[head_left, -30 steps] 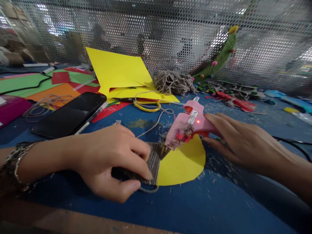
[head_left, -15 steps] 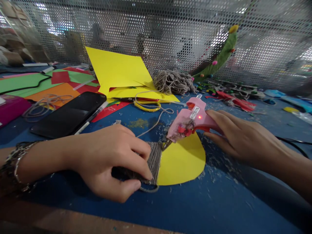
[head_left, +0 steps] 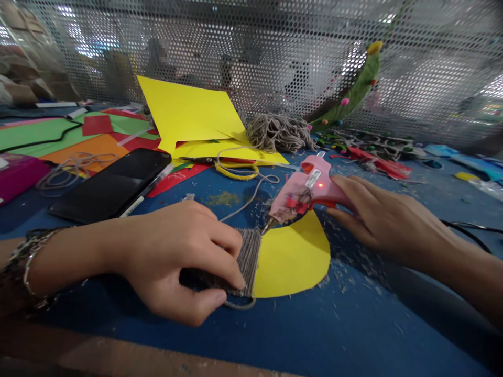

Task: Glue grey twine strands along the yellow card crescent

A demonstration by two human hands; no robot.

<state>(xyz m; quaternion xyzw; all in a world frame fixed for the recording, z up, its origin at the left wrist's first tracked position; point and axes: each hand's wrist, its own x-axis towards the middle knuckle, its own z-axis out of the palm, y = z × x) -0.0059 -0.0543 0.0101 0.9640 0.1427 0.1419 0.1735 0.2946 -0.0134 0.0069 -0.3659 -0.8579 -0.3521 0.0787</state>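
A pink glue gun (head_left: 294, 193) with a glowing red light is in my right hand (head_left: 389, 225), fingers wrapped round its handle. Its metal nozzle points down at the top of the line where grey yarn (head_left: 250, 259) ends on a rounded yellow paper piece (head_left: 293, 262). Yarn is wound in close rows over the left part of that piece; the right part is bare. My left hand (head_left: 184, 262) presses the wound part against the table with curled fingers, covering much of it. A strand of yarn trails toward the back from the winding, and a loop shows below it.
Left of centre lie a black phone (head_left: 113, 183) and colored paper sheets (head_left: 35, 133). Behind are yellow-handled scissors (head_left: 236, 172), folded yellow paper (head_left: 192, 110) and a grey yarn bundle (head_left: 279, 132). A perforated metal screen (head_left: 255, 42) borders the blue table (head_left: 314, 335). A black cord (head_left: 467, 233) runs at right.
The glue gun and my right hand have shifted very slightly up, the nozzle staying by the yarn's edge. My left hand keeps its place.
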